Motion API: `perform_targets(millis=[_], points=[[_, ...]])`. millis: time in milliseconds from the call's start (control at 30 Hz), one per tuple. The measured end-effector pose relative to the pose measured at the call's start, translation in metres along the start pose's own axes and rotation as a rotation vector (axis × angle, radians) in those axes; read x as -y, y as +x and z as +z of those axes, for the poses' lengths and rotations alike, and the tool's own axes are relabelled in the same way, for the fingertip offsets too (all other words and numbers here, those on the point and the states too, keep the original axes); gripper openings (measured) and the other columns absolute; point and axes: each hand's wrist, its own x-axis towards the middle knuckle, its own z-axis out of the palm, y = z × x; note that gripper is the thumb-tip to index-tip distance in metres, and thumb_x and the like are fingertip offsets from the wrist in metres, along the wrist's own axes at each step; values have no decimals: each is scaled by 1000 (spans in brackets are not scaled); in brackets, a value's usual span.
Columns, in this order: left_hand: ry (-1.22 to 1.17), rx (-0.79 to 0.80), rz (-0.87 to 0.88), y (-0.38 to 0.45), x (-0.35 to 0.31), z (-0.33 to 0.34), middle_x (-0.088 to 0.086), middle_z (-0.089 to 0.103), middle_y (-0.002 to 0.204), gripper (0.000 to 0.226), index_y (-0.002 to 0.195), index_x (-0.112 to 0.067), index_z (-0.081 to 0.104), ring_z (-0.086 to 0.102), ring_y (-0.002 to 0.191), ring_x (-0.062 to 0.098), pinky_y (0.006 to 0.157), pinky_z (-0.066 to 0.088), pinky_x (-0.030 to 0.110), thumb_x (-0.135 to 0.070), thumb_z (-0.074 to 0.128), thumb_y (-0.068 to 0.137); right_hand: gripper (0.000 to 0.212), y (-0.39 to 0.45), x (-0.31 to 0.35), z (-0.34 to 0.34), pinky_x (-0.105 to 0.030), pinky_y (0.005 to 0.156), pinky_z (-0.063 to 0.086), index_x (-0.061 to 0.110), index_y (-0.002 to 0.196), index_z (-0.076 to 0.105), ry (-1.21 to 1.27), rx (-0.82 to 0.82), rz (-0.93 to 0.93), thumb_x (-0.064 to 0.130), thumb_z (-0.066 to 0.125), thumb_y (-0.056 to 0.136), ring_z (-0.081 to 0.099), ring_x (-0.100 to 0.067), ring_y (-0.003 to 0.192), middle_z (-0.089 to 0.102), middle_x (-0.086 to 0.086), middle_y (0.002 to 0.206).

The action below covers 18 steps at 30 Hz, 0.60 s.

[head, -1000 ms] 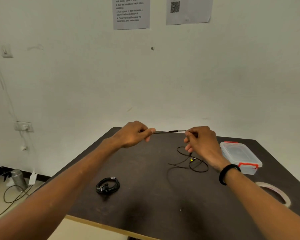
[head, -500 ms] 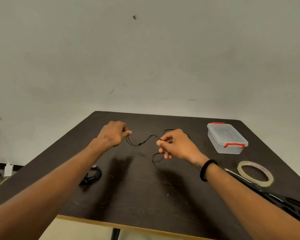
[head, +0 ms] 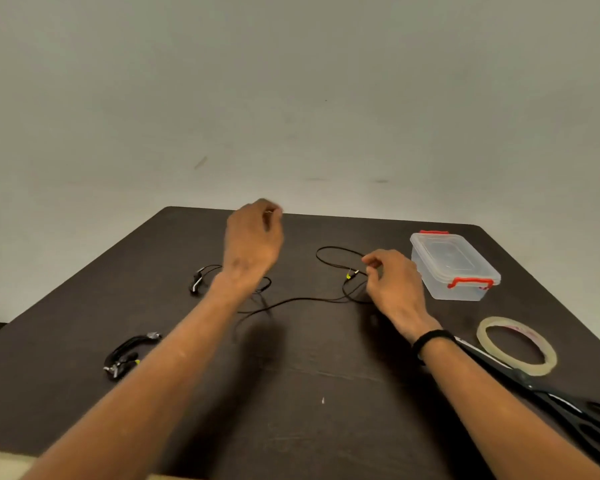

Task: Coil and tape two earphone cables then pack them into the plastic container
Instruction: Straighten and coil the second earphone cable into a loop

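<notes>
A loose black earphone cable (head: 291,301) lies spread over the dark table (head: 309,393). Its earbuds (head: 196,281) sit at the left and its yellow-marked plug (head: 350,274) at the right. My right hand (head: 394,289) pinches the cable beside the plug, among its loops. My left hand (head: 253,239) hovers above the cable with fingers loosely curled; I see nothing in it. A second earphone (head: 127,355) lies coiled in a bundle near my left forearm. The clear plastic container (head: 454,268) with red clips stands lidded at the right.
A roll of clear tape (head: 516,344) lies flat at the right, in front of the container. Black scissors (head: 555,396) lie beside my right forearm toward the table's right edge. A plain wall stands behind the table's far edge.
My left hand has let go of the cable and risen toward the far edge. The cable now lies slack on the table. My right hand moved right, still pinching the cable.
</notes>
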Motion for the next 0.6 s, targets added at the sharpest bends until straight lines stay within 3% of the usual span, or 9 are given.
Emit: perform_targets(millis=[100, 233, 333, 500, 600], points=[[-62, 21, -17, -16, -38, 35, -3, 76, 84, 25, 96, -17, 78, 72, 81, 16, 79, 57, 29, -36, 63, 100, 20, 10, -8, 9, -46, 84, 57, 18, 117, 75, -82, -2, -178, 20, 65, 100, 64, -29, 105, 68, -3, 115], [71, 322, -223, -50, -24, 92, 6, 76, 93, 22, 96, -18, 78, 74, 93, 28, 83, 58, 35, -39, 71, 92, 28, 20, -9, 19, -51, 87, 55, 23, 124, 76, -175, 224, -319, 18, 59, 102, 49, -32, 111, 67, -4, 124], [132, 339, -165, -55, -19, 106, 3, 76, 92, 19, 96, -17, 78, 73, 91, 27, 78, 56, 36, -34, 70, 94, 26, 31, -9, 16, -50, 89, 53, 25, 118, 78, -277, 281, -356, 20, 59, 102, 49, -33, 109, 65, -7, 120], [149, 358, -109, -49, -13, 115, -8, 77, 94, 22, 104, -28, 77, 72, 92, 18, 79, 58, 37, -45, 69, 93, 14, 30, -21, 22, -44, 85, 46, 17, 111, 67, -235, 162, -376, 19, 55, 103, 51, -30, 112, 67, -5, 117], [-26, 228, -10, -43, -13, 112, -11, 73, 86, 16, 100, -24, 78, 68, 79, 8, 77, 59, 36, -37, 68, 97, 15, 33, -17, 18, -47, 84, 47, 15, 115, 64, -102, -40, -367, 15, 54, 105, 57, -31, 107, 70, -7, 109]])
